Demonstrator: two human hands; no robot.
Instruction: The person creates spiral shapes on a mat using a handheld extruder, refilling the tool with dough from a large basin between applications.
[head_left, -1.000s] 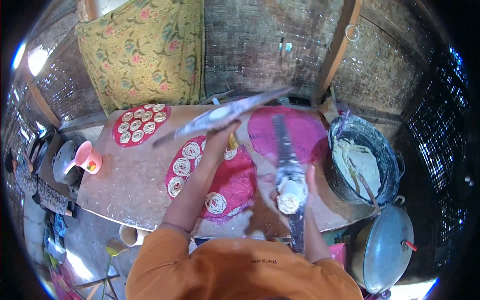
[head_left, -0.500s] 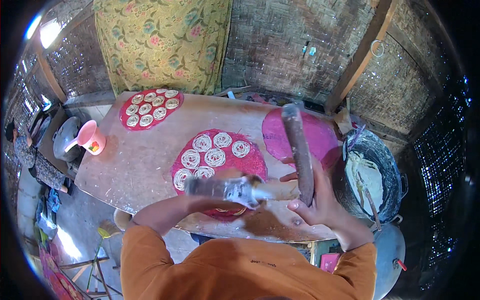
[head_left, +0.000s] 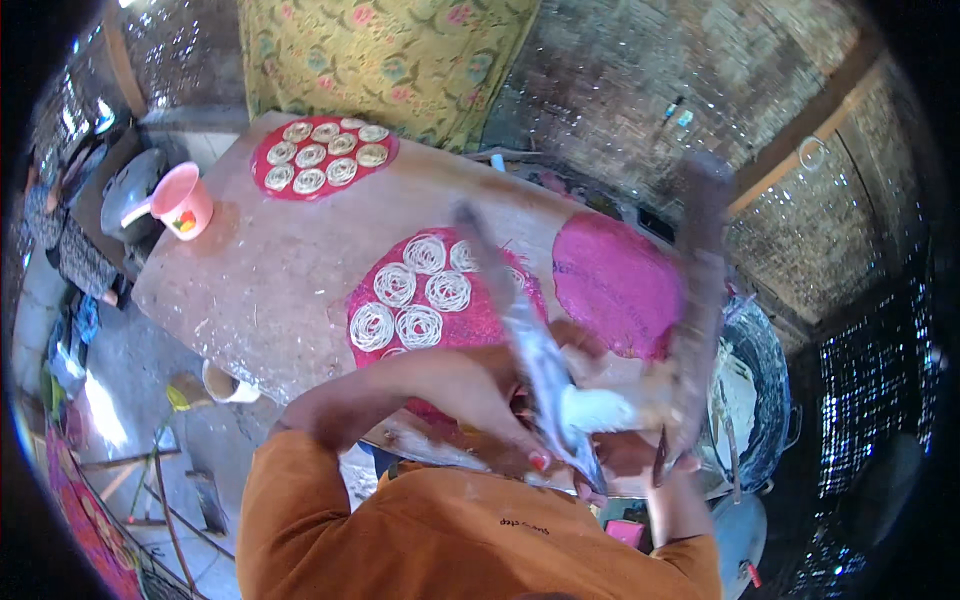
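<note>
Above the table's near edge I hold a two-part wooden hand press. My left hand [head_left: 505,405] is wrapped around its smeared bar [head_left: 527,330], which slants away from me. My right hand [head_left: 640,455], largely hidden and blurred, grips the thicker brown bar [head_left: 700,270]. A pale, whitish cylinder [head_left: 600,410] spans the gap between the two bars. Beneath and beyond my left hand lies a red round mat [head_left: 480,310] carrying several coiled nests of pale strands [head_left: 395,285]. My forearm and the press cover part of it.
A second red mat [head_left: 265,180] with several nests lies far left on the wooden table [head_left: 240,260]. A bare pink round mat [head_left: 615,285] lies right of centre. At right stands a dark pot [head_left: 775,400] of pale dough [head_left: 738,400]. A pink dipper [head_left: 182,200] stands at the left edge.
The left bar has swung from lying sideways to slanting away from me. Both hands and the press have come nearer my body, and the whole view has turned.
</note>
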